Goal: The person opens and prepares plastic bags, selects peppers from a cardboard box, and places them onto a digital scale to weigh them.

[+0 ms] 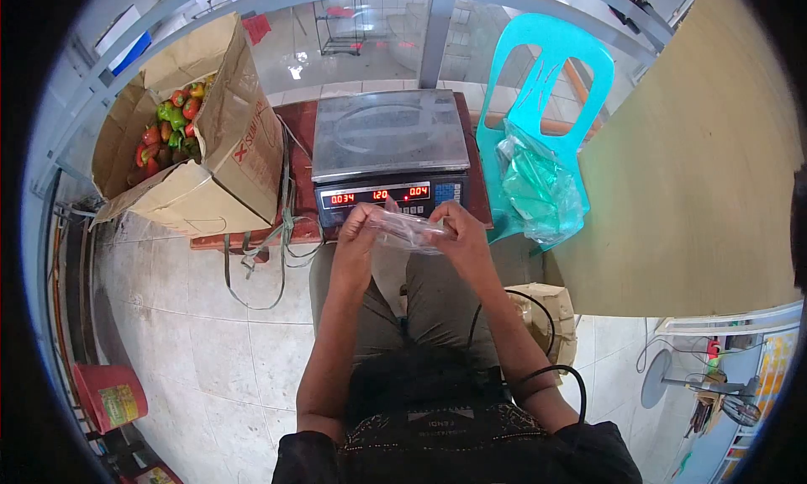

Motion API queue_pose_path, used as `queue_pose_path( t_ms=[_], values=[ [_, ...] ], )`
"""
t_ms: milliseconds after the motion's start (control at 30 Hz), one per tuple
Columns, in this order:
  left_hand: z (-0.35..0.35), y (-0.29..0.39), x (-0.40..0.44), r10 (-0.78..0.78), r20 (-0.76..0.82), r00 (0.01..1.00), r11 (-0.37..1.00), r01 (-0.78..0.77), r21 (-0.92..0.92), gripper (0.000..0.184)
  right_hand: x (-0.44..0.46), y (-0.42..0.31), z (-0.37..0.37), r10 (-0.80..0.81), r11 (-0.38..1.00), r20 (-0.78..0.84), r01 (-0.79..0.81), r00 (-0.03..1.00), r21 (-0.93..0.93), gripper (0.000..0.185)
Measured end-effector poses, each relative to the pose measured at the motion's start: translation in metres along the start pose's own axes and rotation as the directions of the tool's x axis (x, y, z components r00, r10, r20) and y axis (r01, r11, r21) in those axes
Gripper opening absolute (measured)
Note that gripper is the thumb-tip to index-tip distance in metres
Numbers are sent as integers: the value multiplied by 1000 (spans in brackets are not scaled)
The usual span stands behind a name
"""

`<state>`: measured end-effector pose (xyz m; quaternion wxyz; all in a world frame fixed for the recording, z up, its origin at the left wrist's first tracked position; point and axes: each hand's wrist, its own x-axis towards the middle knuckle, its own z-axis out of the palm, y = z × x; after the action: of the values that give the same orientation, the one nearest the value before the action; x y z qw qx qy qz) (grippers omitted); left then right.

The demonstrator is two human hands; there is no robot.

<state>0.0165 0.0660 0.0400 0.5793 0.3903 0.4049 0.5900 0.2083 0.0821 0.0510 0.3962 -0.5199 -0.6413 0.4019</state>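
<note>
A clear plastic bag (407,233) is stretched between my two hands, just in front of the scale's display. My left hand (360,223) pinches its left end, and my right hand (458,227) is closed on its right end. Behind them stands a digital scale (388,135) with a bare metal pan and lit red digits. The scale rests on a dark red table (296,131). To the left, an open cardboard box (244,156) holds several red and green peppers (178,118).
On the right, a turquoise chair (580,80) holds green and clear plastic bags (540,190). A wooden panel (689,181) stands beyond it. Loose straps (286,232) hang by the box. A red bin (111,396) is at lower left, a carton (559,316) by my right arm.
</note>
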Motion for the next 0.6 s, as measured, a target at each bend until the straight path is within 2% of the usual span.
queue_pose_path(
  t_ms=[100, 200, 267, 300, 367, 400, 467, 500, 600],
  values=[
    [-5, -15, -1, -90, 132, 987, 920, 133, -367, 9, 3, 17, 7, -104, 989, -131, 89, 986, -118, 18],
    [2, -8, -8, -189, 106, 976, 887, 216, -408, 9, 4, 15, 11, -164, 980, -228, 132, 960, -151, 15],
    [0, -7, -10, -204, 152, 967, 902, 247, -354, 11, 5, 8, 14, -196, 979, -310, 167, 930, -116, 12],
    [-2, -5, -12, -212, 175, 961, 909, 260, -325, 12, 6, 9, 12, -129, 992, -271, 125, 954, -31, 9],
    [-6, 5, -17, -138, 229, 964, 985, 158, -72, 5, 7, 13, 2, 0, 991, -174, 24, 985, 134, 4],
    [-6, 9, -18, -106, 265, 958, 994, 95, 55, 5, 5, 12, -2, 94, 939, -91, -58, 991, 339, 4],
    [-4, 4, -20, -110, 178, 978, 974, 71, 214, 7, 0, 6, -8, 217, 699, 123, -242, 968, 673, 5],
    [-2, 2, -20, -105, 131, 986, 954, 62, 292, 8, -2, 1, -8, 227, 685, 141, -261, 964, 681, 4],
    [4, -2, -17, -91, -64, 994, 971, 102, 218, 6, -9, -17, -6, 237, 628, 213, -317, 948, 711, 2]
  ],
)
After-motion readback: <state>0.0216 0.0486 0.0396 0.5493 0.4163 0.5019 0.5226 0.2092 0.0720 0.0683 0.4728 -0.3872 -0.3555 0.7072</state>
